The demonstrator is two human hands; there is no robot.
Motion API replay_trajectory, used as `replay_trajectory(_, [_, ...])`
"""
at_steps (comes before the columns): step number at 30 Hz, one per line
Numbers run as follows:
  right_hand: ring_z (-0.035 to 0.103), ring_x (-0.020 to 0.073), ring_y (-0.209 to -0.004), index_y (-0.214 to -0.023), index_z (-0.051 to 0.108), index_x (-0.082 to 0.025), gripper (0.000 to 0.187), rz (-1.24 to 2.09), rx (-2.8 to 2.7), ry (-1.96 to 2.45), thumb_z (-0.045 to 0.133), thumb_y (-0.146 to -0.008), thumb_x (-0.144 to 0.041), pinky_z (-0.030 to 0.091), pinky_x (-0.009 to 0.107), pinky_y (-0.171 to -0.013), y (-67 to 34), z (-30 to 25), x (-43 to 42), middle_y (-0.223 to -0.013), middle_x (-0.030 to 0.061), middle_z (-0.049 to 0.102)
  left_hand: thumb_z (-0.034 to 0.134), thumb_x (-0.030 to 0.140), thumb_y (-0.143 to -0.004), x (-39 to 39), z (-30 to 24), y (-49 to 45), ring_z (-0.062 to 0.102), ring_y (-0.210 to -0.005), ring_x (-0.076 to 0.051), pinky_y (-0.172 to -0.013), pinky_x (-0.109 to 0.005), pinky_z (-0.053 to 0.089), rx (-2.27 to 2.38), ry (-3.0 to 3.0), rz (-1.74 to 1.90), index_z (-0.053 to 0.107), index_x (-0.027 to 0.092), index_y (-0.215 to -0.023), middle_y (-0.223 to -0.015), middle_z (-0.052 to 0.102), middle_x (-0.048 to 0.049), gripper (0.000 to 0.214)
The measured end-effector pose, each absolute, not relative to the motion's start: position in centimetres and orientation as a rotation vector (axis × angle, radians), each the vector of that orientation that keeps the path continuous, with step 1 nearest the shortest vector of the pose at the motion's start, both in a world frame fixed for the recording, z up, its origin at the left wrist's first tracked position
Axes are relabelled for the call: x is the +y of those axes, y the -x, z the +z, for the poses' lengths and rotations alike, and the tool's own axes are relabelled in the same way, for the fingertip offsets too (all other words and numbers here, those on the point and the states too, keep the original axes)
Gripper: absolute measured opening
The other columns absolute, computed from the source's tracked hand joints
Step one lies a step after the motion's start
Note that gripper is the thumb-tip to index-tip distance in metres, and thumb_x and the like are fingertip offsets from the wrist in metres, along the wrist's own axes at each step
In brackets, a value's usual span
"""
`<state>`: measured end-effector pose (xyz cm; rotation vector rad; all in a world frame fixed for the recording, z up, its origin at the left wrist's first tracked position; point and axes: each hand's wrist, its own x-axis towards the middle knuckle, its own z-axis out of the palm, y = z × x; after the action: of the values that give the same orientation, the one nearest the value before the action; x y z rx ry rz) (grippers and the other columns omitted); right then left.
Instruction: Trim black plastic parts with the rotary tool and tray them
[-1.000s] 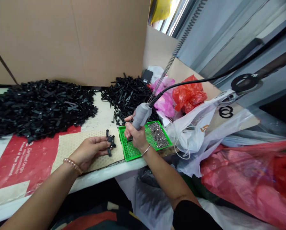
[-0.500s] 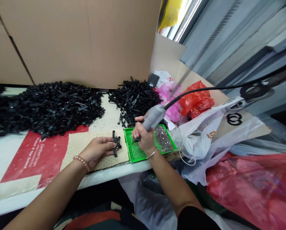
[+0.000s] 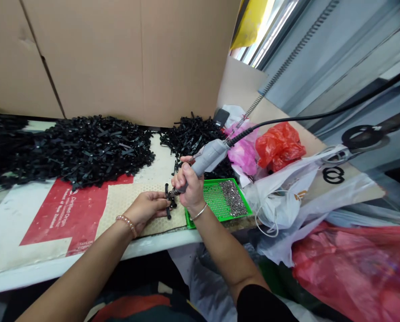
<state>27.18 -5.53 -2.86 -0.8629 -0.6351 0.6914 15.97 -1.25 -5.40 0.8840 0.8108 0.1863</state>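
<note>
The right hand [image 3: 188, 185] grips a grey corded handpiece [image 3: 208, 156], its tip right at the black plastic parts [image 3: 169, 201] pinched in the left hand [image 3: 146, 206] at twelve o'clock; a green tray [image 3: 227, 180] sits at two o'clock.

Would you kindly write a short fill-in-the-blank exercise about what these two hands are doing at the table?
1. The left hand pinches small ____ plastic parts.
2. The right hand grips a ____ handheld rotary tool.
3. The perforated tray, holding a heap of small metal pieces, is ____.
4. The beaded bracelet is on the ____ wrist.

Missing words: black, grey, green, left.
</note>
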Motion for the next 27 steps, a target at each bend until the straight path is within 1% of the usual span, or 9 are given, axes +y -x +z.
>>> replay_trajectory(4, [0.031,0.0066,-0.036,-0.094,0.049,-0.022,0.032,0.663,-0.644,0.877,0.066,-0.075,-0.042,0.032,0.021,-0.042,-27.38,-2.90,-5.75,-0.044,-0.0127,0.035,0.074,0.004,-0.062,-1.24,-5.37,-15.99,0.063,-0.065,-0.012,-0.061,-0.021,0.054,0.837,-0.881,0.194,0.069,0.009,-0.077,-0.077,0.070,-0.0063,0.016])
replay_trajectory(9, [0.032,0.0078,-0.036,-0.095,0.047,-0.023,0.036,0.648,-0.653,0.953,0.064,-0.074,-0.048,0.032,0.023,-0.042,-27.40,-3.25,-5.74,-0.045,-0.0125,0.031,0.078,0.006,-0.058,-1.35,-5.20,-15.99,0.064,-0.065,-0.013,-0.061,-0.022,0.055,0.829,-0.869,0.197,0.069,0.010,-0.074,-0.076,0.070,-0.0061,0.020])
replay_trajectory(13, [0.031,0.0082,-0.036,-0.094,0.047,-0.023,0.036,0.649,-0.658,0.949,0.064,-0.073,-0.047,0.032,0.024,-0.042,-27.40,-3.43,-5.69,-0.044,-0.0123,0.032,0.076,0.005,-0.060,-1.42,-5.13,-15.99,0.063,-0.064,-0.012,-0.061,-0.021,0.054,0.836,-0.856,0.199,0.068,0.010,-0.076,-0.075,0.069,-0.0053,0.019])
replay_trajectory(17, [0.031,0.0088,-0.036,-0.093,0.047,-0.024,0.037,0.638,-0.666,0.978,0.065,-0.072,-0.048,0.034,0.025,-0.043,-27.28,-3.41,-5.76,-0.043,-0.0124,0.032,0.078,0.005,-0.057,-1.38,-5.39,-16.01,0.062,-0.063,-0.011,-0.060,-0.021,0.054,0.830,-0.857,0.210,0.067,0.010,-0.075,-0.076,0.069,-0.0047,0.021])
replay_trajectory(22, [0.031,0.0079,-0.036,-0.093,0.047,-0.023,0.037,0.626,-0.694,0.974,0.064,-0.072,-0.048,0.034,0.024,-0.043,-27.19,-3.41,-5.83,-0.046,-0.0123,0.032,0.078,0.005,-0.057,-1.30,-5.53,-16.08,0.062,-0.063,-0.011,-0.060,-0.020,0.054,0.819,-0.863,0.193,0.067,0.010,-0.074,-0.075,0.069,-0.0044,0.021])
replay_trajectory(27, [0.031,0.0078,-0.037,-0.094,0.048,-0.023,0.035,0.643,-0.685,0.946,0.064,-0.073,-0.046,0.034,0.024,-0.043,-27.23,-3.52,-5.81,-0.046,-0.0118,0.034,0.075,0.003,-0.060,-1.31,-5.25,-16.06,0.062,-0.062,-0.011,-0.058,-0.019,0.053,0.831,-0.862,0.193,0.068,0.009,-0.077,-0.075,0.069,-0.0046,0.019])
